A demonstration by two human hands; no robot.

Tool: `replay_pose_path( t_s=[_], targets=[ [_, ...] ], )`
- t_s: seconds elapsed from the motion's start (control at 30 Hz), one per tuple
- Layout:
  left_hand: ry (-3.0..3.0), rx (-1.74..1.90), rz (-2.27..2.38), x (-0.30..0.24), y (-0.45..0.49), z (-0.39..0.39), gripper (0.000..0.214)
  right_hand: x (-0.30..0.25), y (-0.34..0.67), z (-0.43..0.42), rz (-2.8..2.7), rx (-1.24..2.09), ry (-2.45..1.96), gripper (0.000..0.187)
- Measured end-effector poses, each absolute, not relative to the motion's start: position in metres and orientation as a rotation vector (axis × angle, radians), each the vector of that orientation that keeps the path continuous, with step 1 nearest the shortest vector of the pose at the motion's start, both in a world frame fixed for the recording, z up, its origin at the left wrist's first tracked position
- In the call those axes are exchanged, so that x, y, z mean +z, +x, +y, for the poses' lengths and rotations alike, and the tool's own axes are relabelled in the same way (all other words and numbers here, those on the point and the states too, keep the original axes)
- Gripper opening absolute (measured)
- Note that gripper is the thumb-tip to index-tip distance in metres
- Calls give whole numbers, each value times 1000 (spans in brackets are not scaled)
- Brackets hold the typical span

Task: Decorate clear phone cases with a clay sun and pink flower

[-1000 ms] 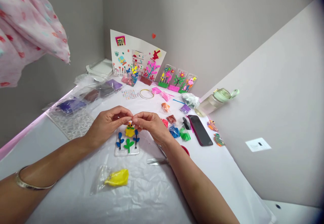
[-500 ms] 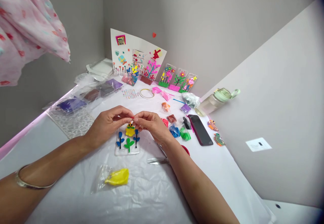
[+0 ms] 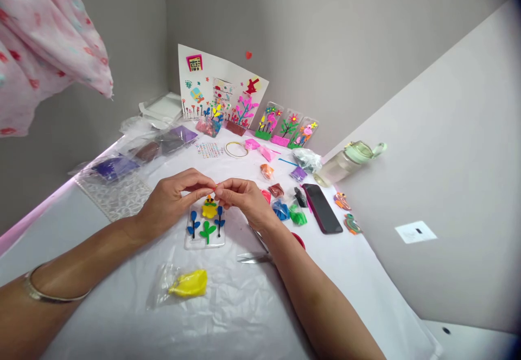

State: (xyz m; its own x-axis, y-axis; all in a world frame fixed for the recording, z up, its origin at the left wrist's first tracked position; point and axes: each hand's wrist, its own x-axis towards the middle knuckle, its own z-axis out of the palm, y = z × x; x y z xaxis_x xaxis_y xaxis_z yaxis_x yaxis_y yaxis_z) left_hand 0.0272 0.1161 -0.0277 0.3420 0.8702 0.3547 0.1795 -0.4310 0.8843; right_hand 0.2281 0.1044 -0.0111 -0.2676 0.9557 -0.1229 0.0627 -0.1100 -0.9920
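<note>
My left hand (image 3: 173, 197) and my right hand (image 3: 241, 200) meet fingertip to fingertip, both pinched. Between them shows a tiny reddish bit of clay (image 3: 215, 188), mostly covered by the fingers. Just below lies a clear plastic panel (image 3: 211, 242) bearing a yellow clay figure (image 3: 209, 209), blue clay flowers (image 3: 194, 225) with dark stems and a green clay plant (image 3: 207, 232). The fingers hide the panel's upper part. Nearer me is yellow clay (image 3: 191, 284) in a clear bag. Scissors (image 3: 254, 258) lie partly under my right forearm.
Several bagged clays, such as blue (image 3: 280, 210) and green (image 3: 298, 216), lie right of my hands, beside a phone (image 3: 323, 208) and a bottle (image 3: 345, 162). Decorated panels (image 3: 287, 126) and a decorated white sheet (image 3: 203, 80) stand against the wall. Plastic bags (image 3: 142, 151) lie at left.
Both hands stay pinched together over the panel. The fingertips have shifted very slightly, showing a little more of the yellow figure's top.
</note>
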Motion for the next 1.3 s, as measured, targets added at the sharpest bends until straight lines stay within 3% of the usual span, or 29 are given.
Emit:
replay_pose_path(
  t_s=[0.3, 0.5, 1.3],
  targets=[
    [1859, 1087, 1027, -33, 25, 123, 24, -18, 236, 109, -1666, 930, -1533, 8],
    [1875, 1033, 1094, -39, 22, 129, 26, -26, 235, 111, -1826, 634, -1707, 10],
    [1888, 1015, 1079, -36, 24, 126, 27, -34, 229, 114, -2121, 362, -1801, 7]
  ],
)
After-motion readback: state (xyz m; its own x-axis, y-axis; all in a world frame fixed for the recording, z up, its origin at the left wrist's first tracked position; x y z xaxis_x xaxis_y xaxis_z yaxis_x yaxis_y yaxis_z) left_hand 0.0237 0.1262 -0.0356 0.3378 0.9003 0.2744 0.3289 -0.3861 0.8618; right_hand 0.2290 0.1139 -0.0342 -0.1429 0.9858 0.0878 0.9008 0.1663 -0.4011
